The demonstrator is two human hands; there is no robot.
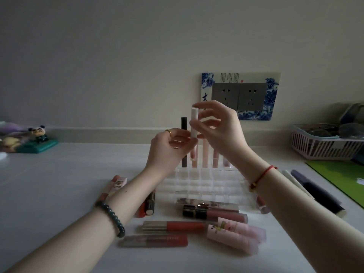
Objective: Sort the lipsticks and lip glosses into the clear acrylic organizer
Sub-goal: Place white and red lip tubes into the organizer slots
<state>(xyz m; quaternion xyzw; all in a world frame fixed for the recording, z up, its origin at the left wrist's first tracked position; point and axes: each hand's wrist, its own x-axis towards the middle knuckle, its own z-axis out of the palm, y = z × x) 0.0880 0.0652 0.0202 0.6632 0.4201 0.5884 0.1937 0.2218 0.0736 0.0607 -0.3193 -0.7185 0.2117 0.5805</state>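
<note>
White tabletop, grey wall behind. Clear acrylic organizer point(199, 186) at centre; its back row holds black tube point(183, 123) and pink glosses point(205, 154). White tube point(193, 123) upright above organizer's back row. Right hand point(216, 127) pinches top, left hand point(169, 148) pinches bottom, likely steadying for slot drop. Unsorted tubes point(177, 226) lie just in front of organizer.

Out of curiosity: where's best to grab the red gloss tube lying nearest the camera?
Probably from above, pinching the red gloss tube across its middle. It lies flat and sideways on the table, with a gap along both long sides.
</note>
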